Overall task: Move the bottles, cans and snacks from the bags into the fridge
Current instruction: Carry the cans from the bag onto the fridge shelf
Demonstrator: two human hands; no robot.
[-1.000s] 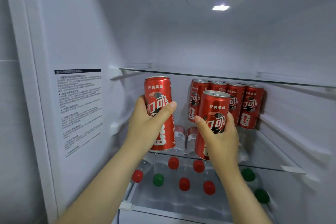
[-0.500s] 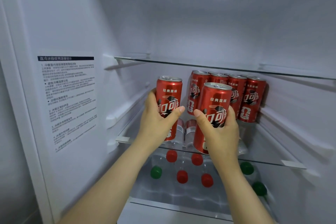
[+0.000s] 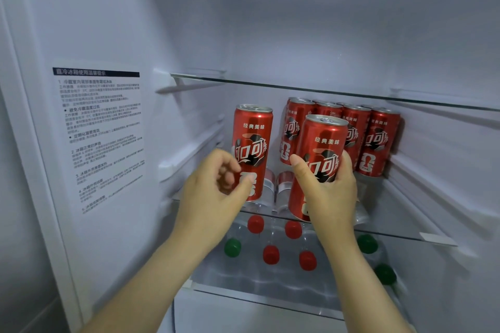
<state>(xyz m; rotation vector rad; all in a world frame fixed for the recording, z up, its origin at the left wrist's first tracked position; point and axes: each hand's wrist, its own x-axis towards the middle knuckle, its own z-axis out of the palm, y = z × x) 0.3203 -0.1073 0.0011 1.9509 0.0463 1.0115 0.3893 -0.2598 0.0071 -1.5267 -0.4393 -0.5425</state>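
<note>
While the right hand (image 3: 330, 197) grips an upright red aluminium can (image 3: 322, 143) at the glass shelf's (image 3: 400, 224) front edge, the left hand (image 3: 208, 197) hangs slack-fingered.

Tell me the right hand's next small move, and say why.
Probably push the cola can that the right hand grips a little further in and set it on the glass shelf in front of the back row of cans. Its base hangs at the shelf's front edge; the other can already stands there, the left hand loose before it.
</note>
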